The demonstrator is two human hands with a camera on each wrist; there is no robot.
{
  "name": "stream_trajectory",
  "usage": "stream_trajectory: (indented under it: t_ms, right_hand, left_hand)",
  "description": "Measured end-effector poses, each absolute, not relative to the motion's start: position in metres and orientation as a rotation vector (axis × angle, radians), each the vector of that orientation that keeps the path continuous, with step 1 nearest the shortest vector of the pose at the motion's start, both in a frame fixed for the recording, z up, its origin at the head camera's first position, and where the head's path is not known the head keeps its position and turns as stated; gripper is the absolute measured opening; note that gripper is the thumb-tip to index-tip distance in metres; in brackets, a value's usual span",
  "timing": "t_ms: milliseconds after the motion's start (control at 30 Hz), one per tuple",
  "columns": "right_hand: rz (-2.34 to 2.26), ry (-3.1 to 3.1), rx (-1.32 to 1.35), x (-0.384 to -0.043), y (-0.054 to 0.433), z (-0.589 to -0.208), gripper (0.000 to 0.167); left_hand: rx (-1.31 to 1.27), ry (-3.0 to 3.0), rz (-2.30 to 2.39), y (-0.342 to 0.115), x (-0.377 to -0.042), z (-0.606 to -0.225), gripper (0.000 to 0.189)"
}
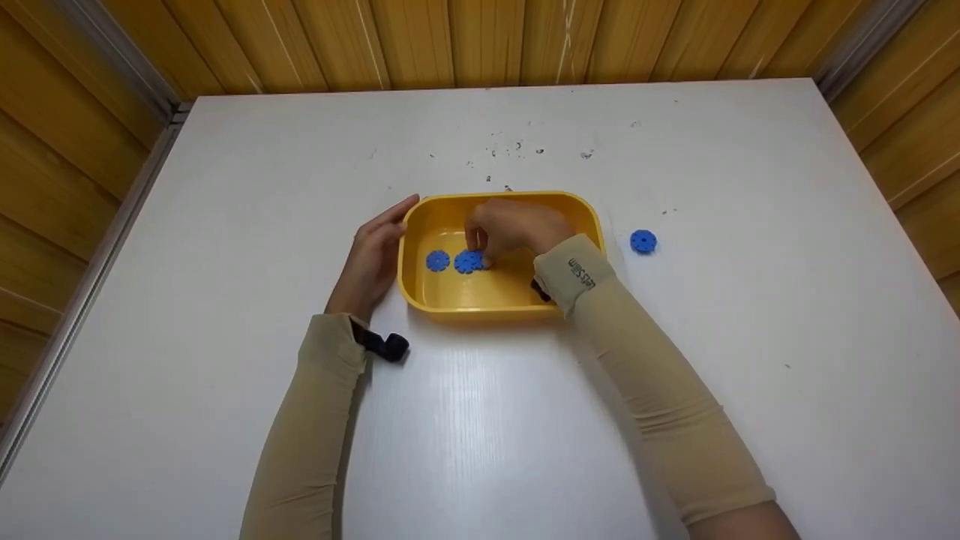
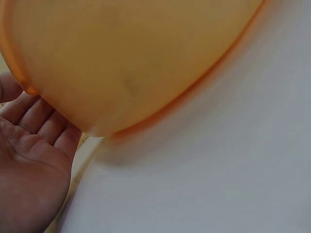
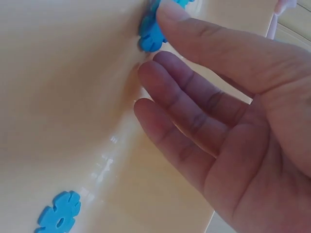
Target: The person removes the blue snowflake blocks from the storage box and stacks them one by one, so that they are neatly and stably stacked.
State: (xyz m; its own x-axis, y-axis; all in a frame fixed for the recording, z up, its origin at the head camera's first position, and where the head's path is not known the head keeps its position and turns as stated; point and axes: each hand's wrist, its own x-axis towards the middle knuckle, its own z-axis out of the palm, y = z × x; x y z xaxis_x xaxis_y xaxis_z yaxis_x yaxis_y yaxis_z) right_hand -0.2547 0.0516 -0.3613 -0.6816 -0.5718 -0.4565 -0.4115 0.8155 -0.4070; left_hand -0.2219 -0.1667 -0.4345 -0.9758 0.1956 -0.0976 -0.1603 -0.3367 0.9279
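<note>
A yellow plastic bin stands on the white table. My left hand holds its left end, thumb at the rim and fingers along the outer wall; the left wrist view shows this hand against the bin wall. Inside the bin, my right hand pinches a blue notched disc between thumb and a mostly hidden forefinger. Its other fingers are loosely bent. Another blue disc lies close by the fingertips, partly overlapped, and one more blue disc rests to its left.
On the table to the right of the bin lies a blue disc. Dark specks mark the tabletop behind the bin. Wood-look panels stand along the back and sides. A black wrist-camera mount sticks out from the left sleeve.
</note>
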Motion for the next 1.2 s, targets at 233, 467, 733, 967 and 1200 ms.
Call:
stream_trajectory:
  t_ms: [233,467,733,967,1200]
  right_hand:
    - [-0.332,2.426,-0.776,-0.254,0.052,-0.363,0.017]
    - [-0.365,2.424,-0.794,-0.254,0.054,-0.364,0.013]
    - [-0.393,2.421,-0.783,-0.254,0.055,-0.36,0.007]
    - [-0.391,2.405,-0.811,-0.255,0.055,-0.356,0.01]
    - [-0.394,2.397,-0.805,-0.255,0.058,-0.351,0.011]
  left_hand:
    - [0.062,1.675,2.395,-0.167,-0.222,-0.436,0.049]
    - [0.05,1.715,2.368,-0.168,-0.222,-0.436,0.049]
    - [0.048,1.714,2.375,-0.167,-0.221,-0.435,0.049]
    - [0.073,1.664,2.405,-0.168,-0.222,-0.436,0.048]
    - [0.073,1.672,2.399,-0.168,-0.221,-0.436,0.048]
